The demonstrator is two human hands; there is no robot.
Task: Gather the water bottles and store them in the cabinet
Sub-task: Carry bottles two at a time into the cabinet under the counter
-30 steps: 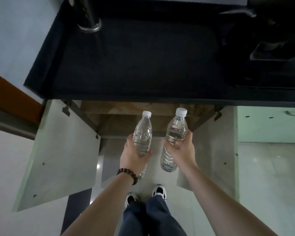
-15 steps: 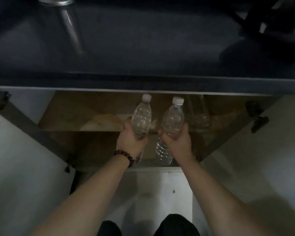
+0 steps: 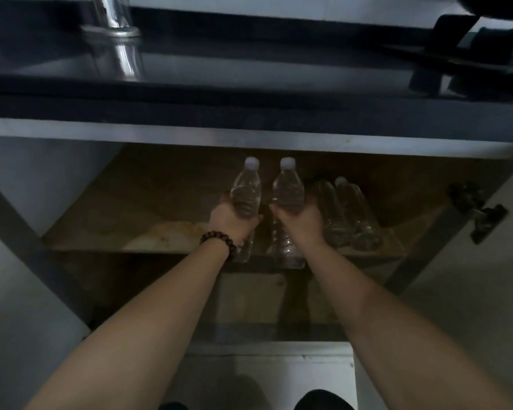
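The dark countertop (image 3: 249, 93) runs across the top of the view, glossy and dim, with a shiny metal post (image 3: 116, 28) standing on it at the left and some dark object, too blurred to make out, at the far right. Under it the cabinet (image 3: 249, 137) stands open, both pale doors swung outward, the left door (image 3: 18, 261) and the right door (image 3: 468, 276), a black hinge (image 3: 474, 211) showing on the right one. Inside, a worn brown shelf (image 3: 116, 229) crosses the opening. Both bare forearms reach in over its front edge. The left hand (image 3: 230, 221), with a dark beaded bracelet (image 3: 218, 244) at the wrist, has its fingers curled snugly round the middle of the left bottle (image 3: 246, 190), a clear water bottle with a white cap, held upright and tipped slightly away. Just beside it, the right hand (image 3: 301, 223) wraps the same way round the right bottle (image 3: 288, 187), thumb and fingers closed tight on its waist, its base showing below the hand at the shelf's front edge; whether either base rests on the shelf I cannot tell. To the right of that hand, two more bottles (image 3: 350, 211) already stand on the shelf, close together, one white cap visible.
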